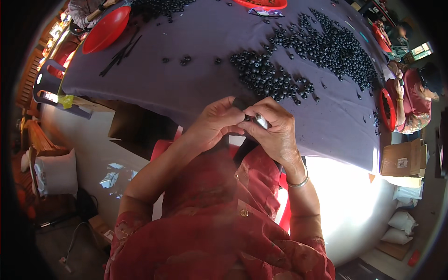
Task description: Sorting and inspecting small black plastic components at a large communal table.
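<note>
My left hand [218, 122] and my right hand [275, 130] meet in front of my chest, just off the near edge of the table. Between the fingertips of my left hand is a small black piece [247, 118], mostly covered by the fingers. A short silver-white tool [261, 121] pokes out of my closed right hand; its working end is hidden. Just beyond my hands, a pile of small, round, shiny black pieces [256, 70] lies on the purple-grey tablecloth [196, 84]; several show a lighter ring on top.
Thin black strips [122, 55] lie near a red basin [107, 30] at the far left. Another red tray [263, 3] stands at the far edge. On the right, a person in red [415, 100] sits by a red basin [388, 109] and a cardboard box [402, 158].
</note>
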A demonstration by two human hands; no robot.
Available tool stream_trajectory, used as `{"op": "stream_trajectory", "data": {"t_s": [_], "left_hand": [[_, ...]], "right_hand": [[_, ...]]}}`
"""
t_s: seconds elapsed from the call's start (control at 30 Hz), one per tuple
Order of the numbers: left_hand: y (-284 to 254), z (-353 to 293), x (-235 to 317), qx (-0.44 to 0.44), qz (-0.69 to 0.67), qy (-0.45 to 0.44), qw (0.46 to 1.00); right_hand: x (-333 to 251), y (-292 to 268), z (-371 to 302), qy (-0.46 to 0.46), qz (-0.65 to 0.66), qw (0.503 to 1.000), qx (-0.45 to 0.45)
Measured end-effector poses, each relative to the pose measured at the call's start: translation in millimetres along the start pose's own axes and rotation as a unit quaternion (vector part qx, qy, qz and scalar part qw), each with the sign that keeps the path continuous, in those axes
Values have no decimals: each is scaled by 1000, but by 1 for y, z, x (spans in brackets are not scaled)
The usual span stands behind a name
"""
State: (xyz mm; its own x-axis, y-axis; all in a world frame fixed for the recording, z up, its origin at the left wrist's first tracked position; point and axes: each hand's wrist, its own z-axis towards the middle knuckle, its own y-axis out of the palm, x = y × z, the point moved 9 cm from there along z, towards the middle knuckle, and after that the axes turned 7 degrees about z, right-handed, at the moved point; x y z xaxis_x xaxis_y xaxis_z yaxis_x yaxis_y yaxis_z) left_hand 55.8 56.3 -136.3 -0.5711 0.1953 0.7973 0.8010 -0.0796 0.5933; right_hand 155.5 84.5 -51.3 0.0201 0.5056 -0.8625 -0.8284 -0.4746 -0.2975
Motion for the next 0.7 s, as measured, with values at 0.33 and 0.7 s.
{"op": "stream_trajectory", "data": {"t_s": [0.33, 0.7], "left_hand": [[2, -5, 6, -42, 25, -5, 999], [14, -3, -7, -92, -86, -45, 991]], "right_hand": [[-7, 2, -4, -26, -8, 999, -22], [0, 0, 1, 37, 107, 992, -62]]}}
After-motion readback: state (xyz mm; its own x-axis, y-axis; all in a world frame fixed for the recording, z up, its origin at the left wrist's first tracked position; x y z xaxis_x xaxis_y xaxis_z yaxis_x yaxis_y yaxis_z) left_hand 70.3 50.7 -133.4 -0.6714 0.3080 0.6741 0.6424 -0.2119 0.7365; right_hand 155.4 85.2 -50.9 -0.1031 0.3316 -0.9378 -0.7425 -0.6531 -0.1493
